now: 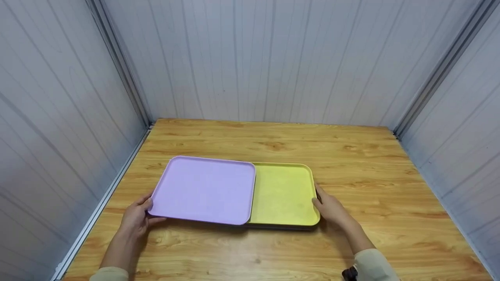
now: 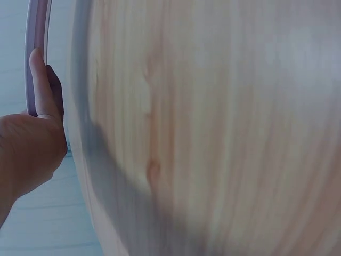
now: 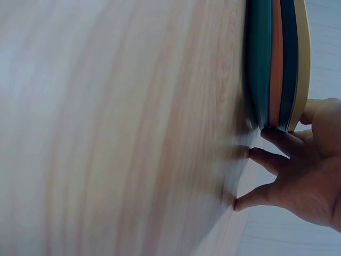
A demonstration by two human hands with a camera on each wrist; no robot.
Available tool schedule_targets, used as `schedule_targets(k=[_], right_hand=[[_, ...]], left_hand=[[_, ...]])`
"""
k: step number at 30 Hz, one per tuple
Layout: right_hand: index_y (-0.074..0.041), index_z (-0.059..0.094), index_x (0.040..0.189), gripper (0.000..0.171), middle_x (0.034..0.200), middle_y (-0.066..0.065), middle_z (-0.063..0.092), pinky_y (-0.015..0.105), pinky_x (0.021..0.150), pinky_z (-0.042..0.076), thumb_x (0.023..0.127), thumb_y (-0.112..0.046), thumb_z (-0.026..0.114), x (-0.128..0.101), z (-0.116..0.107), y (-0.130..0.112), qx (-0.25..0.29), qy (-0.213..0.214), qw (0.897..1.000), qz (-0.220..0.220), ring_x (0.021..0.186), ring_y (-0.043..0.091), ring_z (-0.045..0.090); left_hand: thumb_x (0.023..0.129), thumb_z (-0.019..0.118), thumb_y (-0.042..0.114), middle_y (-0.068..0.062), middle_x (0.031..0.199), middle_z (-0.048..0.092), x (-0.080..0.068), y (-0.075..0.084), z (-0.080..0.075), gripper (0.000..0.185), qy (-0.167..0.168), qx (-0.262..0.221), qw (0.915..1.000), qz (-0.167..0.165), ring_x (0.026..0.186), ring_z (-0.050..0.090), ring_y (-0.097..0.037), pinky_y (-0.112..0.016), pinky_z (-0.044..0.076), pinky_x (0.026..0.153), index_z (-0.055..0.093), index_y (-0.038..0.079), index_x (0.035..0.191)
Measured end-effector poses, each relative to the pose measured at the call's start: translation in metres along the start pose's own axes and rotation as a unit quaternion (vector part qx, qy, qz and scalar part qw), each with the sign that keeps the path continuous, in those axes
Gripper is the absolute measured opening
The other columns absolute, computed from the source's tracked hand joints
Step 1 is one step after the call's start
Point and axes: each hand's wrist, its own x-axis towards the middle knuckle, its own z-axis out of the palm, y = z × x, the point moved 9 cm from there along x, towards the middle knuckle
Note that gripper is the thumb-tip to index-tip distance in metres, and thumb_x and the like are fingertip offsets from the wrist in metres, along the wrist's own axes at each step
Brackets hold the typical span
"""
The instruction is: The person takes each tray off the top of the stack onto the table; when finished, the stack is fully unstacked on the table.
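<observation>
A wooden worktop (image 1: pixel 273 249) is sitting inside pale panelled walls (image 1: pixel 273 58). Near its middle, a stack of trays is lying flat, with a yellow tray (image 1: pixel 283 195) showing on top. The right wrist view is showing the stack edge-on: teal, orange and dark blue trays (image 3: pixel 269 58) are lying beneath the yellow one.

A lilac tray (image 1: pixel 203 189) is overlapping the left part of the yellow tray, its left side reaching out past the stack and casting a shadow on the worktop below.

The person's left hand (image 1: pixel 136 216) is gripping the lilac tray's near left corner, with the thumb (image 2: pixel 41 85) lying along the rim and the other fingers curling underneath.

The right hand (image 1: pixel 332 208) is resting against the right edge of the stack. Its fingers (image 3: pixel 282 141) are spreading loosely, nearly straight; one fingertip is touching the stack's lower edge, and the thumb is lying by the yellow rim.
</observation>
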Motion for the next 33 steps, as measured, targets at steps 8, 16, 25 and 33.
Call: schedule_targets(k=[8,16,25,33], right_hand=[[-0.002,0.016,0.151,0.059,0.145,0.027,0.034,0.054,0.104,0.032,0.101,-0.019,0.041,0.0,0.0,-0.002,0.0,-0.003,1.0,-0.002,0.124,0.034,0.045],[-0.003,0.014,0.152,0.059,0.137,0.028,0.044,0.051,0.098,0.039,0.101,-0.02,0.041,-0.002,0.0,-0.003,0.0,-0.006,1.0,-0.002,0.106,0.032,0.055],[-0.001,0.016,0.151,0.059,0.146,0.027,0.033,0.053,0.104,0.034,0.101,-0.019,0.041,-0.003,-0.001,-0.004,-0.002,-0.005,1.0,-0.002,0.122,0.033,0.046],[-0.002,0.017,0.151,0.059,0.145,0.027,0.034,0.054,0.103,0.034,0.101,-0.02,0.042,-0.002,-0.002,-0.003,-0.009,-0.001,1.0,-0.005,0.126,0.035,0.044]], left_hand=[[0.104,0.029,0.016,-0.019,0.145,0.027,-0.001,-0.002,-0.019,0.05,0.006,-0.011,0.9998,-0.013,0.095,0.064,-0.019,-0.048,0.054,0.08,0.019,0.012,0.153],[0.104,0.028,0.016,-0.019,0.153,0.014,-0.002,-0.003,-0.032,0.051,0.016,-0.005,0.9998,-0.012,0.093,0.062,-0.011,-0.047,0.053,0.081,0.014,0.013,0.153],[0.104,0.028,0.016,-0.017,0.155,0.012,-0.003,0.001,-0.044,0.051,0.034,-0.009,0.9992,-0.019,0.09,0.063,-0.011,-0.047,0.053,0.081,0.015,0.015,0.153],[0.104,0.027,0.017,-0.017,0.156,0.012,-0.003,0.002,-0.052,0.051,0.047,-0.009,0.9983,-0.033,0.087,0.064,-0.011,-0.046,0.053,0.082,0.014,0.017,0.153]])
